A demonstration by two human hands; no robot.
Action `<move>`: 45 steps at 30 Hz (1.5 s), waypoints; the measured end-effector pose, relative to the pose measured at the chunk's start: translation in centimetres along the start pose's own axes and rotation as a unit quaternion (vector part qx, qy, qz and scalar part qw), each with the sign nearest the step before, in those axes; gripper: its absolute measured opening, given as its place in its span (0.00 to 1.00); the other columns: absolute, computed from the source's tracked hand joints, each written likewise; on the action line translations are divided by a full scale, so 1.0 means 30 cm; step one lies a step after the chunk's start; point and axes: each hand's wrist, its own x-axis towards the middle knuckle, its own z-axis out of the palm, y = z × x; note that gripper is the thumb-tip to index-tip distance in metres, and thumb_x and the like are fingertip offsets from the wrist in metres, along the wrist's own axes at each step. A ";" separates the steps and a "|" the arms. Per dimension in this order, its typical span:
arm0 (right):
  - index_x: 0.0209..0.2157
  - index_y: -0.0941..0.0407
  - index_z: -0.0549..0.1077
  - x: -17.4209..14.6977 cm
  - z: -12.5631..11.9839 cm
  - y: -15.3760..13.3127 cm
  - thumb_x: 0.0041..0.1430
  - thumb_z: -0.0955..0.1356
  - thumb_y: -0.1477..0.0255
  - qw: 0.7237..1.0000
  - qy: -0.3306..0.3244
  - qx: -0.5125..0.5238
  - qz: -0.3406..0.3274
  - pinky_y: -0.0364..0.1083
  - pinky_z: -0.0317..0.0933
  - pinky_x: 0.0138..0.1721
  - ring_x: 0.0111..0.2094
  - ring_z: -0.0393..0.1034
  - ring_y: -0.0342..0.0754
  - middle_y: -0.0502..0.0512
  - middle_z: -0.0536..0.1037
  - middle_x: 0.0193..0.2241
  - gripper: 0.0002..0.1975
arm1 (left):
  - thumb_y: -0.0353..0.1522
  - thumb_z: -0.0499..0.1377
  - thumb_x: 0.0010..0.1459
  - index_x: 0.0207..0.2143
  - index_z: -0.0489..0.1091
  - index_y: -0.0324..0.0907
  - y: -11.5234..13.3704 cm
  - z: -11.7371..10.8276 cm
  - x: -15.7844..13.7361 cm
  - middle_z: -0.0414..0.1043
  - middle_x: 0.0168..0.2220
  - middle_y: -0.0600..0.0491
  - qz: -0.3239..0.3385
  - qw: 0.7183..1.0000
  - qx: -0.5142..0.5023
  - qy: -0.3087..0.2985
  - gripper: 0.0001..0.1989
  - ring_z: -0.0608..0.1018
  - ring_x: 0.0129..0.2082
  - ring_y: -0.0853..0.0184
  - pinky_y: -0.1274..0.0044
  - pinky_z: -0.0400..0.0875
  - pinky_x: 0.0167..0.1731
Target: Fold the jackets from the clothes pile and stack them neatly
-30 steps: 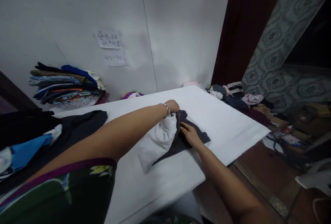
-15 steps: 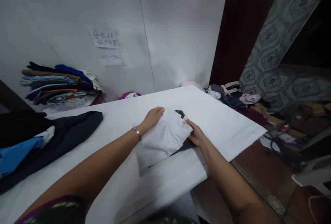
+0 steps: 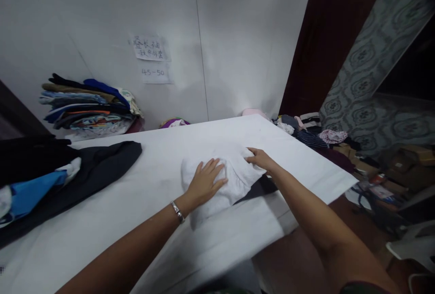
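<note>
A white garment [image 3: 234, 178] lies bunched and partly folded on the white-covered table [image 3: 152, 199]. Dark cloth [image 3: 256, 190] shows from beneath its right side. My left hand [image 3: 205, 180] rests flat on the garment with fingers spread, a silver bracelet at the wrist. At the garment's right edge, my right hand [image 3: 260, 159] grips the white cloth between thumb and fingers. Part of the right fingers is hidden by the fabric.
At the left of the table lie dark trousers [image 3: 105, 167] and a blue cloth [image 3: 37, 192]. A stack of folded clothes [image 3: 91, 103] stands by the wall. Heaped clothes [image 3: 309, 133] and cardboard boxes [image 3: 363, 160] lie beyond the right edge. A white plastic chair [image 3: 413, 244] stands at lower right.
My left hand has come down from the garment's far left edge and now lies flat on top of it. My right hand has shifted slightly up and right, still at the cloth's edge.
</note>
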 end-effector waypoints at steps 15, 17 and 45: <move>0.45 0.57 0.72 -0.033 0.106 -0.105 0.62 0.61 0.61 0.829 0.069 -0.554 -0.041 0.47 0.59 0.44 0.47 0.70 0.54 0.62 0.77 0.44 0.18 | 0.49 0.46 0.62 0.61 0.58 0.46 0.041 0.078 0.038 0.55 0.64 0.44 0.038 0.998 0.040 -0.031 0.30 0.55 0.64 0.54 0.53 0.42 0.61; 0.46 0.59 0.71 -0.005 0.149 -0.093 0.61 0.62 0.60 0.819 0.058 -0.571 0.004 0.48 0.60 0.43 0.46 0.71 0.56 0.65 0.76 0.45 0.19 | 0.49 0.47 0.61 0.60 0.59 0.45 0.048 0.068 0.040 0.56 0.64 0.44 0.036 0.999 0.025 -0.026 0.29 0.56 0.64 0.54 0.53 0.43 0.61; 0.57 0.57 0.63 0.042 0.196 -0.113 0.64 0.60 0.65 0.795 0.094 -0.579 -0.157 0.53 0.50 0.58 0.61 0.53 0.56 0.66 0.60 0.61 0.22 | 0.49 0.43 0.62 0.56 0.64 0.43 -0.116 0.048 0.050 0.59 0.62 0.43 -0.160 0.987 0.001 -0.026 0.29 0.56 0.64 0.50 0.53 0.48 0.59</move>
